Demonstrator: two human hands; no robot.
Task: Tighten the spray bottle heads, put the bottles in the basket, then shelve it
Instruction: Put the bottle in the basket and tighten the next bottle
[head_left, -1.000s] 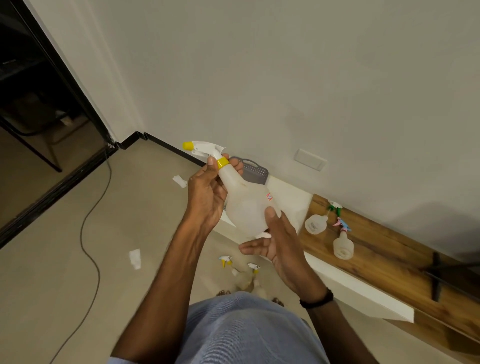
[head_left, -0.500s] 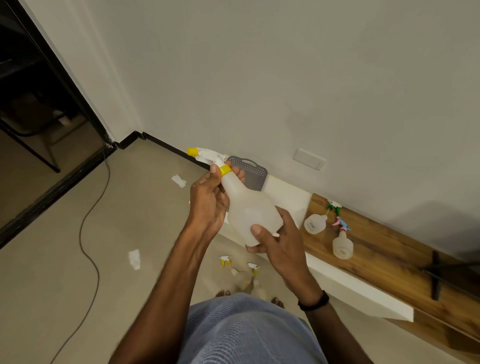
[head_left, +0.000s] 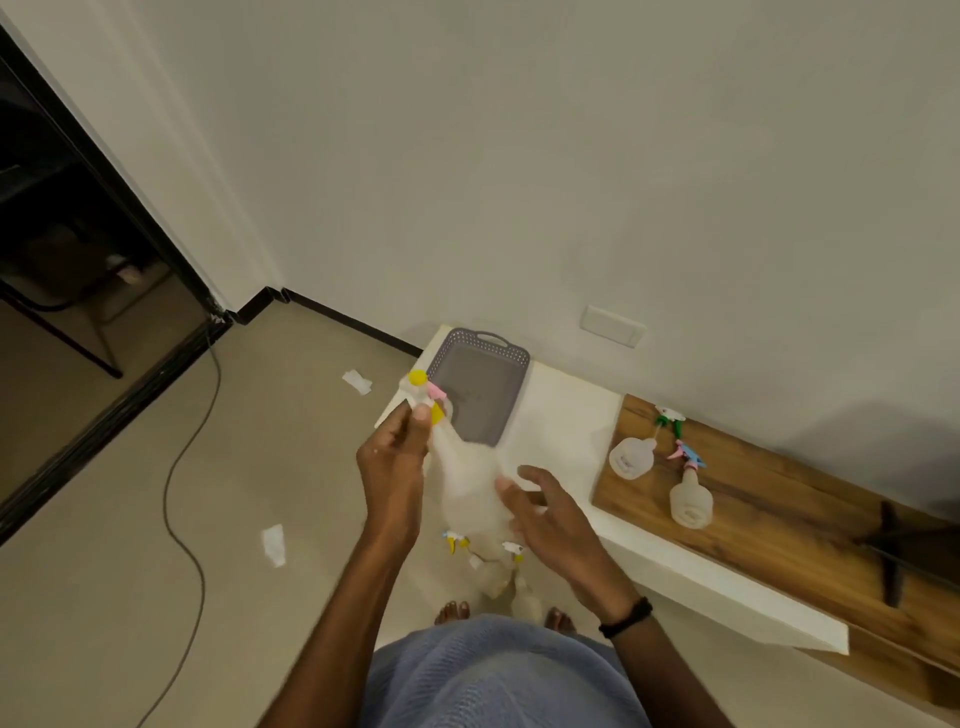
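A translucent white spray bottle (head_left: 467, 483) with a yellow nozzle and collar hangs in the air in front of me. My left hand (head_left: 395, 457) pinches its neck just under the spray head. My right hand (head_left: 545, 512) has straight, spread fingers that touch the bottle's lower body. An empty grey basket (head_left: 511, 358) lies on the white shelf top (head_left: 561, 421) just beyond the bottle. Two more spray bottles, one with a green head (head_left: 631, 454) and one with a pink and blue head (head_left: 688, 499), lie on the wooden board (head_left: 779, 509). Two yellow-headed bottles (head_left: 493, 566) lie on the floor by my feet.
A grey cable (head_left: 182, 467) snakes across the floor on the left. Scraps of white paper (head_left: 274, 543) lie on the floor. A dark doorway (head_left: 62, 260) opens at left. A black stand (head_left: 891, 545) rests on the wooden board at right.
The bottle has come down and swung nozzle-away toward the basket. My right hand has loosened from cupping the bottle's base to straight fingers on its side.
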